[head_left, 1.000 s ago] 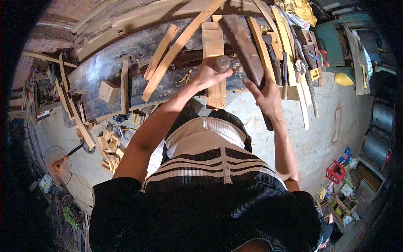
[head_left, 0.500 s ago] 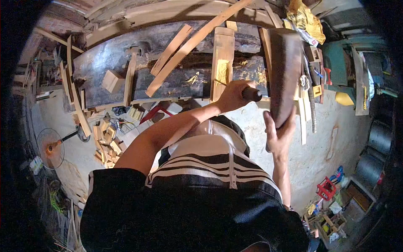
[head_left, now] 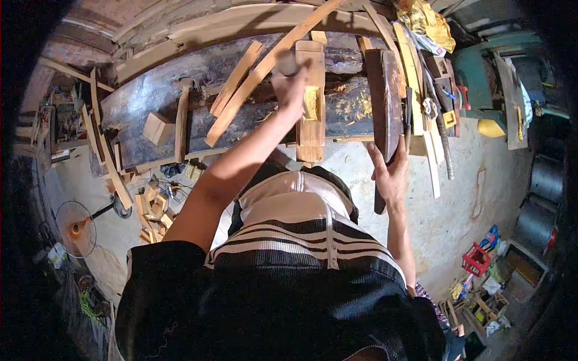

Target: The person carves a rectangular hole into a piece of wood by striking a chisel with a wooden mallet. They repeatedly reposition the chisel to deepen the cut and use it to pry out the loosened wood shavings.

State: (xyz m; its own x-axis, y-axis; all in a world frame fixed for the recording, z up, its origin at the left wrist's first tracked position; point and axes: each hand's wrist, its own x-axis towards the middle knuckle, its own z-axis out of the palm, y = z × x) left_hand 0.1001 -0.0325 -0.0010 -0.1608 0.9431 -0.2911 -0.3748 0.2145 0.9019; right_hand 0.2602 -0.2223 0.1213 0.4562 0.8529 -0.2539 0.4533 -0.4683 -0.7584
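My left hand [head_left: 290, 89], blurred by motion, is closed round a chisel [head_left: 287, 62]. The round end of its handle shows above my fist; its blade is hidden. Just right of that hand, a light wooden block [head_left: 310, 135] lies across the bench, with a cut recess [head_left: 312, 103] full of pale shavings. My right hand [head_left: 392, 180] grips a long, dark, heavy wooden bar [head_left: 385, 90] by its near part. The bar's far end lies over the bench, and its near end sticks out past the bench edge.
The dark, worn workbench [head_left: 144, 90] bears long wooden strips [head_left: 265, 75], a small block [head_left: 159, 129] and wood chips [head_left: 355, 108]. Slats and a saw [head_left: 463, 97] are at the right. A fan [head_left: 76, 228] and offcuts [head_left: 153, 207] stand low at the left, a red crate [head_left: 476, 260] at the right.
My left hand has moved left and away from me, over the far side of the recess, with the chisel. My right hand has lowered the dark bar towards the bench.
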